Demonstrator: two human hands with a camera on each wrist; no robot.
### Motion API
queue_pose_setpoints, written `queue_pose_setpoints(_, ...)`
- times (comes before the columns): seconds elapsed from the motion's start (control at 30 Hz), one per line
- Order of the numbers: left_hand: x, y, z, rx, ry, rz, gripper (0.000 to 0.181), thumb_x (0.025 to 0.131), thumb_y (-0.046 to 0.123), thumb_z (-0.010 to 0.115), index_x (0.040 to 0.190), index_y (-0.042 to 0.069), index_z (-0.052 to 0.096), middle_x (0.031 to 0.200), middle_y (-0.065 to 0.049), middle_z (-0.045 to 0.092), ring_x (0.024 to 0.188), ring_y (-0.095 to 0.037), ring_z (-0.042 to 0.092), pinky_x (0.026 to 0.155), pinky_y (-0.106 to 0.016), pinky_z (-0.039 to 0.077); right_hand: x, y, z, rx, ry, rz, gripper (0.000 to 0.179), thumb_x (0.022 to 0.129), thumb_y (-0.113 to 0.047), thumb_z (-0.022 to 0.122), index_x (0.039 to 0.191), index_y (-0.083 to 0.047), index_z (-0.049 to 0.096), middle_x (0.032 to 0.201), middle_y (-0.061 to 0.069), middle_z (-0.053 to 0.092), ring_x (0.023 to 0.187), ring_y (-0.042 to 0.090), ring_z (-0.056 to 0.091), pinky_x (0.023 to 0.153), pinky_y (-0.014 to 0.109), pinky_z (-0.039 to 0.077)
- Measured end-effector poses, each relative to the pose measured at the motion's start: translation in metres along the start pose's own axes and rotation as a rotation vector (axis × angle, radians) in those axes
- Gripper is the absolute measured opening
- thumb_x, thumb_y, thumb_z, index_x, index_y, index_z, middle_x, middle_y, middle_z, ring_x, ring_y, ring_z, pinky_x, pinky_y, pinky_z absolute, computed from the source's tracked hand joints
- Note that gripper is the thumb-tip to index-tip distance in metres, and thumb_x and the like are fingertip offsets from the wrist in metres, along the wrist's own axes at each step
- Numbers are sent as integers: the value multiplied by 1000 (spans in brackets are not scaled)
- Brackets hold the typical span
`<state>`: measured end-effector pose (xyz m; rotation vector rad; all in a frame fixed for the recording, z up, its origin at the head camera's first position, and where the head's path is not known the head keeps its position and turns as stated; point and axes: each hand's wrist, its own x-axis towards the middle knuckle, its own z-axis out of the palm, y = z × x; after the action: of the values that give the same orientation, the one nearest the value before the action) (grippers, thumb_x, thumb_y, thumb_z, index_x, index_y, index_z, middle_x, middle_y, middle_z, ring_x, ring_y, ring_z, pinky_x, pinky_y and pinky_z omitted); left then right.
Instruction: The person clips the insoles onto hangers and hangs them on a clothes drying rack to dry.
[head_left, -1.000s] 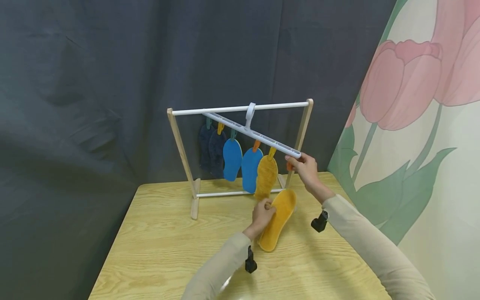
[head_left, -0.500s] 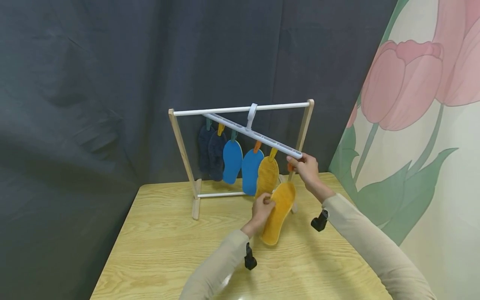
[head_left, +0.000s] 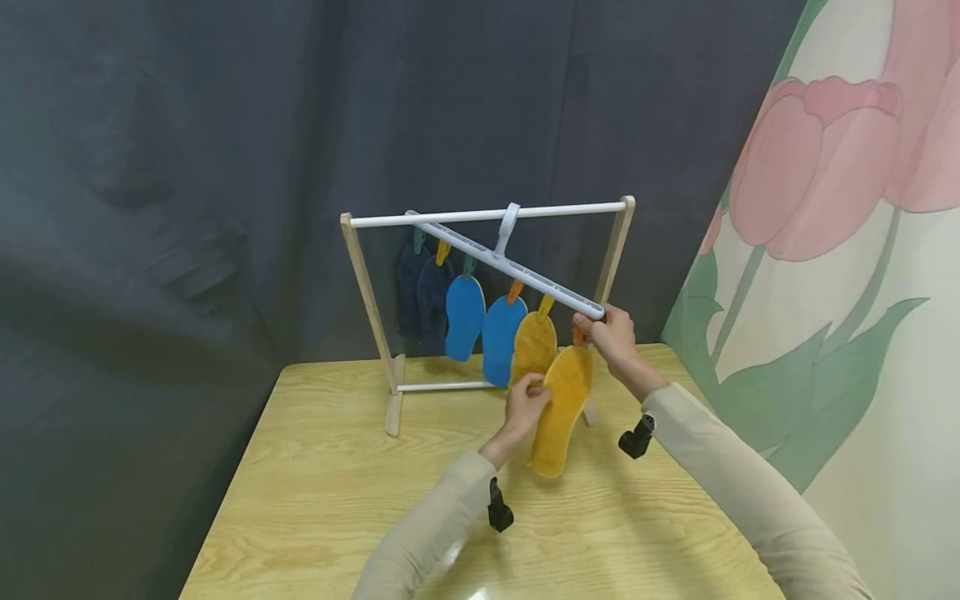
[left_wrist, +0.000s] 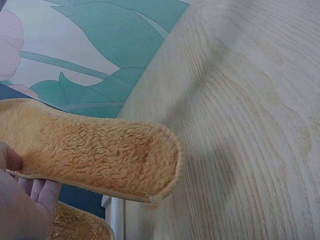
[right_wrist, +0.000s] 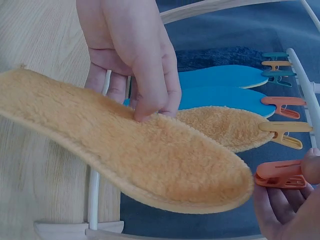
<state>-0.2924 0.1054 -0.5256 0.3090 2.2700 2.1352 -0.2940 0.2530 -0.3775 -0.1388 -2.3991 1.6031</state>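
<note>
My left hand (head_left: 523, 408) pinches a yellow fleecy insole (head_left: 564, 417) by its long edge, thumb on the fleece and fingers behind, as the left wrist view shows. My right hand (head_left: 615, 342) pinches an orange clothespin (right_wrist: 280, 175) between thumb and fingers, at the near end of the pale hanger (head_left: 480, 250). In the right wrist view, the insole's rounded end is right at the clothespin's tip. Beside it, a second yellow insole (right_wrist: 220, 127) hangs from a yellow clothespin (right_wrist: 287, 132). Farther along hang blue insoles (head_left: 502, 342) and dark fleecy insoles (head_left: 435, 304), each clipped.
The hanger's hook (head_left: 507, 225) sits over the white top rod (head_left: 420, 220) of a wooden-legged rack (head_left: 367, 308) on the wood-grain table (head_left: 315, 500). A dark curtain (head_left: 225, 167) stands behind; a tulip-painted wall (head_left: 825, 208) is at the right.
My left hand has raised the yellow insole up and slightly right, to the orange clothespin. My right hand has stayed at the hanger's end.
</note>
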Motion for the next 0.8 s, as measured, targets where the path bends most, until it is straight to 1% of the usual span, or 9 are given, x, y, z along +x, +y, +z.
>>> queue_pose_setpoints(0.07,0,1,0,-14,-10,-2,23,89,7,66,112,6,68,97,-4,69,87,-13,64,73,-28,54,0,-1,1,-15,10,-2,25,100,-17,61,107,7,61,90,20,68,75,24,64,68,22,54)
queue_pose_setpoints(0.17,0,0,-1,-25,-21,1,23,92,8,64,114,6,67,97,-3,68,84,-11,62,71,-27,52,0,-2,4,-28,26,5,21,100,-16,61,105,5,61,88,19,69,73,23,63,64,21,52)
queue_pose_setpoints(0.33,2,-2,-1,-27,-24,15,22,92,7,63,114,6,67,95,-4,67,82,-11,60,69,-26,50,1,-3,7,-33,32,31,17,99,-12,60,106,4,57,92,18,68,73,19,62,70,29,56)
queue_pose_setpoints(0.43,2,-2,-3,-36,-18,26,23,91,6,63,113,5,67,95,-5,67,83,-14,62,70,-28,51,1,-3,8,-48,38,44,18,98,-11,60,106,5,56,96,18,69,75,18,62,71,29,55)
queue_pose_setpoints(0.53,2,0,-5,-54,-6,60,23,90,5,62,112,4,67,93,-5,68,83,-14,63,70,-28,52,1,-4,9,-61,41,47,18,98,-11,60,106,5,56,96,19,69,77,18,62,72,29,54)
queue_pose_setpoints(0.57,1,1,-6,-52,0,94,23,89,5,61,112,4,67,92,-5,68,82,-14,63,69,-28,53,1,-4,9,-65,42,47,18,98,-11,60,106,5,56,97,19,69,77,18,61,73,29,54)
queue_pose_setpoints(0.67,2,2,-7,-51,4,137,23,89,5,60,111,4,67,92,-4,67,83,-14,63,69,-28,53,2,-3,10,-74,43,49,18,98,-11,60,106,5,56,97,19,69,79,19,61,76,32,54)
queue_pose_setpoints(0.77,4,3,-6,-40,4,122,23,90,5,61,112,3,67,94,-6,68,87,-16,64,72,-29,54,2,-4,10,-88,44,51,19,99,-12,60,107,4,57,97,19,69,80,20,61,75,28,51)
queue_pose_setpoints(0.8,5,3,-5,-44,1,96,23,90,5,62,113,3,67,96,-7,68,88,-17,64,74,-30,54,2,-4,10,-95,44,50,19,99,-13,60,107,4,57,97,19,69,80,21,61,73,26,50)
